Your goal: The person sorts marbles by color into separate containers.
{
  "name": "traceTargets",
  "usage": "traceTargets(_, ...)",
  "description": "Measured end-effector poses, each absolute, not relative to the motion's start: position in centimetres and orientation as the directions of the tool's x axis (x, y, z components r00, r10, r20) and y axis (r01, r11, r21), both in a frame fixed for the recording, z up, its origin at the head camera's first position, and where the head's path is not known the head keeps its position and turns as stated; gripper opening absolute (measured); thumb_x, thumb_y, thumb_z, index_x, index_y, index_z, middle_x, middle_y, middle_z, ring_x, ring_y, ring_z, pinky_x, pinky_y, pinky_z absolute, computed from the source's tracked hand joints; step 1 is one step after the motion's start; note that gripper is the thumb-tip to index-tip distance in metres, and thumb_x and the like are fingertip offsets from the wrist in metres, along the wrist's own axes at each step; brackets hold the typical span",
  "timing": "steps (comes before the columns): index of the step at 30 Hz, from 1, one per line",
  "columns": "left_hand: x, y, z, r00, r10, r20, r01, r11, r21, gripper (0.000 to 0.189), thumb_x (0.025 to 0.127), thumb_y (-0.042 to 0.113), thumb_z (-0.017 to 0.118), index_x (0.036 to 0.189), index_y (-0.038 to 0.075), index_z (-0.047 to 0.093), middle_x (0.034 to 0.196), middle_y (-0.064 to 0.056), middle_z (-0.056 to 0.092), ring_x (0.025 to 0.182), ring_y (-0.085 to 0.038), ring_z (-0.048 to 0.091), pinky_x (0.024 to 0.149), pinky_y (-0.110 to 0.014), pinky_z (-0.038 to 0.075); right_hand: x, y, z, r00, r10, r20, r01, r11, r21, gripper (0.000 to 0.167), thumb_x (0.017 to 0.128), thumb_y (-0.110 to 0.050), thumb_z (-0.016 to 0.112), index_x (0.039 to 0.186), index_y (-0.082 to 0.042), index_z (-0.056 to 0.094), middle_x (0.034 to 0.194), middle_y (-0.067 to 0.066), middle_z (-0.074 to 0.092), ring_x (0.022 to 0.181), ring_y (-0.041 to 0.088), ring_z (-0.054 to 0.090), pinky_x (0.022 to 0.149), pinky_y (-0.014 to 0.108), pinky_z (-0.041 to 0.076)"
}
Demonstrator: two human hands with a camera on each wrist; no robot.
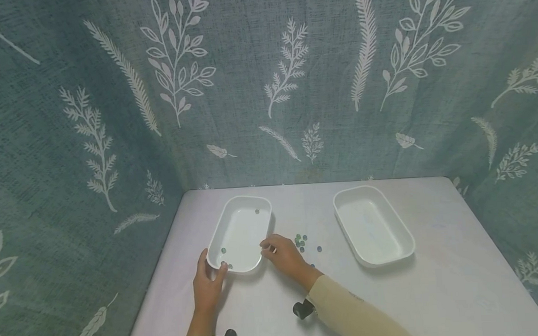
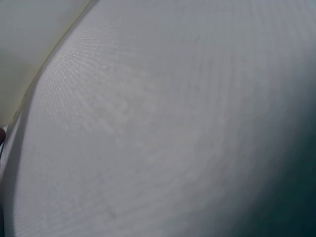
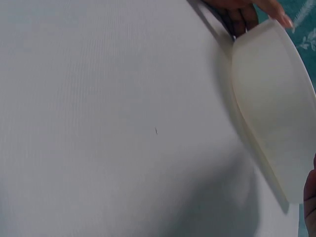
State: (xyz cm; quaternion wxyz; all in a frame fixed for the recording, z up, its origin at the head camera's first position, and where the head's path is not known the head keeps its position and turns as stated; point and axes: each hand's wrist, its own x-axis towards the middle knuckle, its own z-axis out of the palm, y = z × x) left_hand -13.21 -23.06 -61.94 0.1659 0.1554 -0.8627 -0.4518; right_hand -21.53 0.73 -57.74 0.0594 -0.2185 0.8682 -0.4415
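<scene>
My left hand point(image 1: 208, 289) grips the near left corner of a white tray point(image 1: 242, 235), its thumb over the rim and its fingers along the outer side. Several small glassy marbles point(image 1: 223, 250) lie in this tray, one at the far end and the others near the thumb. At the tray's right rim is my right hand point(image 1: 288, 256), fingers bent and fingertips close together; I cannot tell whether something small is between them. A loose group of green and blue marbles point(image 1: 298, 240) lies on the table just right of this hand. The right wrist view shows the tray's outer wall point(image 3: 271, 94).
A second white tray point(image 1: 372, 226) stands to the right on the white table point(image 1: 444, 290). One blue marble point(image 1: 319, 248) sits apart from the group, and another point(image 1: 312, 265) shows beside the right wrist. Leaf-patterned cloth point(image 1: 242, 88) hangs behind and at both sides.
</scene>
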Motion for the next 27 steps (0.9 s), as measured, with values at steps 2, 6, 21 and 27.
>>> traceTargets(2, -13.2, -23.1, -62.0, -0.898, -0.415, 0.149, -0.114, 0.545, 0.830, 0.080, 0.088, 0.040, 0.071, 0.152, 0.019, 0.029, 0.154, -0.008, 0.034, 0.143, -0.031, 0.026, 0.114, -0.057, 0.018, -21.8, 1.1, -57.8, -0.901, -0.426, 0.082, -0.320, 0.525, -0.789, 0.019, 0.096, -0.024, 0.062, 0.114, -0.020, 0.067, 0.104, -0.013, 0.063, 0.091, 0.005, 0.057, 0.075, 0.022, 0.052)
traceTargets(6, -13.1, -23.2, -62.1, -0.898, -0.413, 0.150, -0.110, 0.542, 0.833, 0.081, 0.087, 0.042, 0.071, 0.153, 0.019, 0.029, 0.154, -0.008, 0.034, 0.143, -0.031, 0.026, 0.114, -0.057, 0.018, -22.5, 2.3, -58.0, -0.909, -0.410, 0.071, -0.309, 0.551, -0.775, 0.021, 0.096, -0.026, 0.062, 0.116, -0.019, 0.067, 0.103, -0.012, 0.063, 0.090, 0.006, 0.057, 0.076, 0.024, 0.052)
traceTargets(21, -13.0, -23.2, -61.9, -0.900, -0.406, 0.156, -0.098, 0.539, 0.837, 0.079, 0.088, 0.042, 0.070, 0.152, 0.019, 0.030, 0.154, -0.007, 0.035, 0.143, -0.031, 0.026, 0.114, -0.058, 0.017, -25.0, 7.4, -60.1, -0.944, -0.321, 0.077, -0.263, 0.592, -0.761, 0.020, 0.095, -0.019, 0.062, 0.114, -0.014, 0.067, 0.109, -0.002, 0.065, 0.097, 0.015, 0.060, 0.087, 0.036, 0.051)
traceTargets(27, -13.2, -23.1, -61.8, -0.902, -0.406, 0.145, -0.106, 0.535, 0.838, 0.079, 0.088, 0.041, 0.070, 0.152, 0.019, 0.030, 0.154, -0.008, 0.035, 0.143, -0.032, 0.027, 0.114, -0.058, 0.018, -25.3, 8.2, -60.7, -0.954, -0.295, 0.053, -0.233, 0.621, -0.749, 0.023, 0.096, -0.022, 0.060, 0.117, -0.015, 0.066, 0.111, -0.002, 0.065, 0.099, 0.018, 0.060, 0.090, 0.039, 0.051)
